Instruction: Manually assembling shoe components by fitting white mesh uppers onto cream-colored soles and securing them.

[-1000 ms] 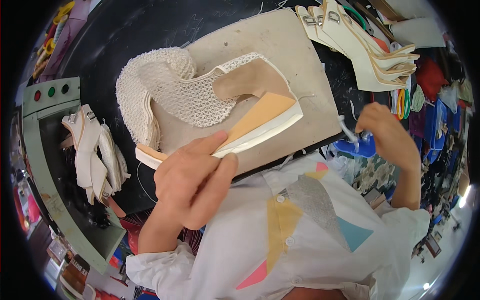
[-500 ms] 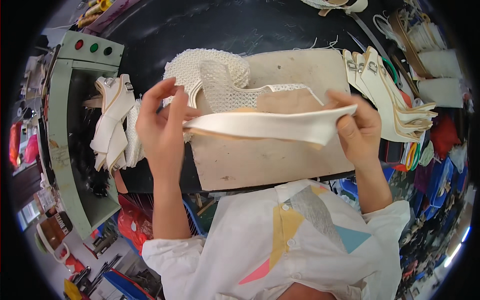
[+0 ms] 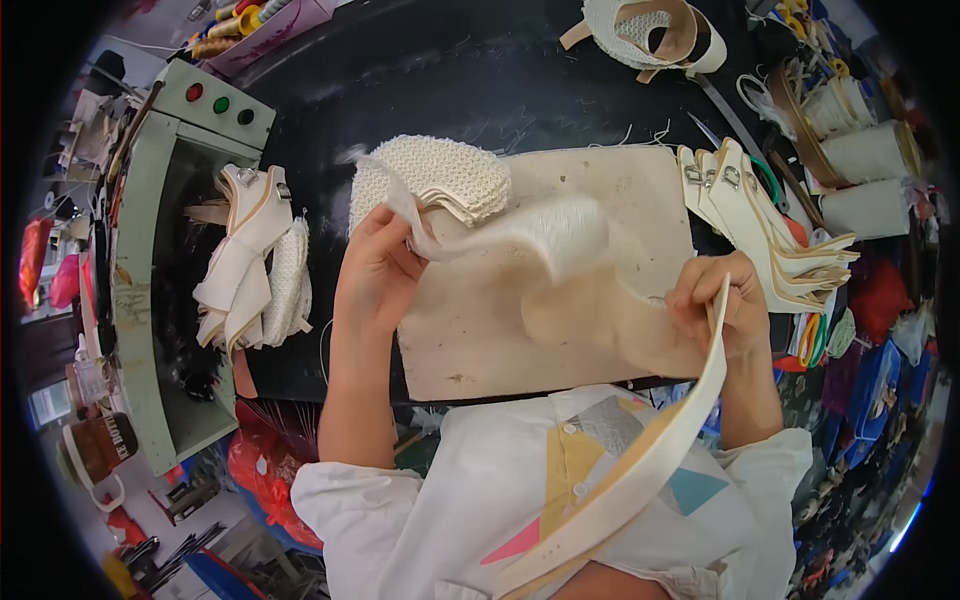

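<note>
Between my hands hangs a white woven upper piece (image 3: 560,235), blurred by motion, with a tan lining part (image 3: 590,315) trailing toward the right. My left hand (image 3: 378,265) pinches its left end above the board. My right hand (image 3: 722,305) is closed on a white strap (image 3: 640,490) with a tan underside, which curves down in front of my shirt. The tan lining reaches my right fingers; whether they grip it too is hard to see. Just beyond my left hand lies a stack of cream woven pieces (image 3: 430,180).
Beneath my hands lies a beige board (image 3: 470,360) on a black table (image 3: 400,60). White buckled straps (image 3: 760,220) are piled at right, others (image 3: 245,250) at left beside a green machine housing (image 3: 130,290). A curled woven upper (image 3: 640,35) sits at the far edge.
My left hand has let go of the strap's left end and lifted the woven piece off the board. The strap has swung down from my right hand toward my body.
</note>
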The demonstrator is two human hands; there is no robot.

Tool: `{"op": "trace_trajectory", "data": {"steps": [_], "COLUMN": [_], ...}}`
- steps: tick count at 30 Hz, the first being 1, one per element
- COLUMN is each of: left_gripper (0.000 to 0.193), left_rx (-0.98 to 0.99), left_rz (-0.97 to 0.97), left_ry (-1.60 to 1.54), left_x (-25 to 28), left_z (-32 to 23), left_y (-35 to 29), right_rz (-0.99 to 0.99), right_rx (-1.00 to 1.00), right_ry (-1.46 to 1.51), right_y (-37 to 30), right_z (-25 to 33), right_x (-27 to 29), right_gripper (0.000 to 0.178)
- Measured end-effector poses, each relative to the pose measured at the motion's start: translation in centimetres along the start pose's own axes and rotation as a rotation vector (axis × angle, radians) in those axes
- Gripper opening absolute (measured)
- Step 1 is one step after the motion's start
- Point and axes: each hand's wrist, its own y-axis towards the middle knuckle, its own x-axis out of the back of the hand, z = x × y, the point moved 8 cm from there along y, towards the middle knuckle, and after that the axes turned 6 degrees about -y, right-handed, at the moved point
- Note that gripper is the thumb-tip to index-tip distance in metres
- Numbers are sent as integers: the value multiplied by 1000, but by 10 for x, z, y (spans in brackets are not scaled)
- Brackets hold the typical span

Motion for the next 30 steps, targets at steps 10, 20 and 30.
{"op": "trace_trajectory", "data": {"steps": [10,20,30], "left_gripper": [14,19,22], "left_rx": [-381,-317,297], "left_rz": [549,181,128], "left_ry": [1563,960,154], "left_x": [-148,-80,-90], "left_z": [-1,-8,71], "left_y": [-3,-23,-39], "right_rz": [39,48,68], "right_rx": [-134,-136,-89], "right_ry": [-480,-396,-432], "right_y": [13,14,20], "right_z": [10,1,2], "right_x": [-60,-48,-44], "right_gripper": [21,17,18]}}
